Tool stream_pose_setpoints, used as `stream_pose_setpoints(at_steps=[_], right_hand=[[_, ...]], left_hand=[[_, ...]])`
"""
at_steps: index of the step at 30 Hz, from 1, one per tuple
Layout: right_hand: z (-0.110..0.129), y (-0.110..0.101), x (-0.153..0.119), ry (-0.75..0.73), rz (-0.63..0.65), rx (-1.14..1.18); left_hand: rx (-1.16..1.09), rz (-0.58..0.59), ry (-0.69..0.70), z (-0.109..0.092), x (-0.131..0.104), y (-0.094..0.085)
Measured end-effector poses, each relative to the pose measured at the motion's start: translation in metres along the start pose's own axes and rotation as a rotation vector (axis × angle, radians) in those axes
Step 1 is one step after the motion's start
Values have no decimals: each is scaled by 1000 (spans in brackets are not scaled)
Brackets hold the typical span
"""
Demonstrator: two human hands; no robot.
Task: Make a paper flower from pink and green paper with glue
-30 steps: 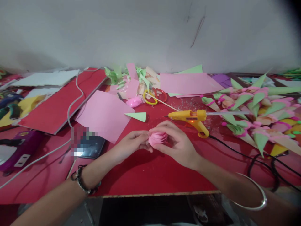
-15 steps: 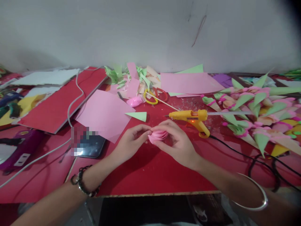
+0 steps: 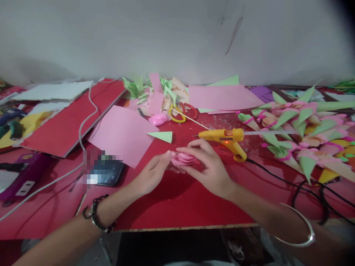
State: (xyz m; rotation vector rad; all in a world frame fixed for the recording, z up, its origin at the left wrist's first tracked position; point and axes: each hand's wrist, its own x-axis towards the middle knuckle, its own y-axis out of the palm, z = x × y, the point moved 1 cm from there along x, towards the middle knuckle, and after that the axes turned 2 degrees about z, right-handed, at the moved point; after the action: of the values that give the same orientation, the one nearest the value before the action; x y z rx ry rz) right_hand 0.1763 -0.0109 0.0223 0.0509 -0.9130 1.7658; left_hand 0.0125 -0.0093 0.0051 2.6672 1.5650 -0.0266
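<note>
Between my hands, above the red tabletop (image 3: 177,207), is a pink paper flower (image 3: 183,159) with layered, curled petals. My left hand (image 3: 154,171) grips its left side, the thumb on the petal edge and the fingers partly hidden beneath. My right hand (image 3: 209,168) holds the right side, thumb below and fingertips over the top. Just beyond my hands lies a light green paper cone (image 3: 163,136). A yellow glue gun (image 3: 226,136) with a lit orange light and a clear glue stick rests on its side past my right hand.
Pink paper (image 3: 124,133) and a dark phone (image 3: 107,173) lie to the left. Scissors (image 3: 177,113) sit by paper scraps (image 3: 155,92) at the back. Finished paper flowers (image 3: 302,133) pile up at right. A black cord (image 3: 273,178) and a white cable (image 3: 81,129) cross the table.
My left hand has shifted its grip, its fingers moving under the flower and thumb onto the edge. The flower has turned slightly and its petals look more spread.
</note>
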Motion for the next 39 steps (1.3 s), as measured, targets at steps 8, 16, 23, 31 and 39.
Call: stream_pose_setpoints(at_steps=[8, 16, 23, 31, 39], right_hand=[[-4, 3, -4, -78, 48, 9], [-2, 2, -2, -34, 85, 47], [0, 8, -4, 169, -5, 292], [16, 18, -16, -480, 372, -61], [18, 22, -12, -429, 713, -156]], left_hand=[[135, 83, 6, -11, -4, 3], [68, 1, -97, -11, -1, 3], [-140, -195, -96, -7, 5, 0], [-96, -511, 65, -3, 10, -5], [-32, -483, 38, -2, 11, -8]])
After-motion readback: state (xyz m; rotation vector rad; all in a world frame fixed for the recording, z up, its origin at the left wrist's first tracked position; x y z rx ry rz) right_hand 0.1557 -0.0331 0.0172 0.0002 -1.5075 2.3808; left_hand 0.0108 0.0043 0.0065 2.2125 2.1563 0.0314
